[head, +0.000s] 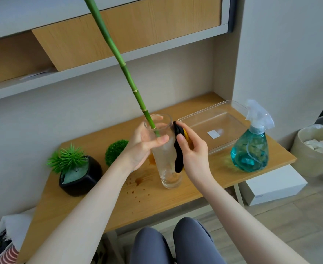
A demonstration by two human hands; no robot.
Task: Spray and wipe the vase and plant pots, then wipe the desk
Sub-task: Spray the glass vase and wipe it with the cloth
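A tall clear glass vase (pixel 169 176) stands upright at the middle of the wooden desk (pixel 204 185), with a long green bamboo stalk (pixel 122 63) leaning out of it to the upper left. My left hand (pixel 145 147) grips the vase near its rim. My right hand (pixel 194 151) presses a black and yellow cloth (pixel 178 151) against the vase's right side. A black pot (pixel 80 176) with a spiky green plant sits at the left. A round green ball plant (pixel 116 150) stands behind my left wrist; its pot is hidden.
A teal spray bottle (pixel 251 149) stands at the desk's right end, in front of a clear plastic tray (pixel 214 128). Brown drips (pixel 136 184) stain the desk left of the vase. A bin (pixel 317 151) and a white box (pixel 275 185) sit on the floor at the right. Shelves hang overhead.
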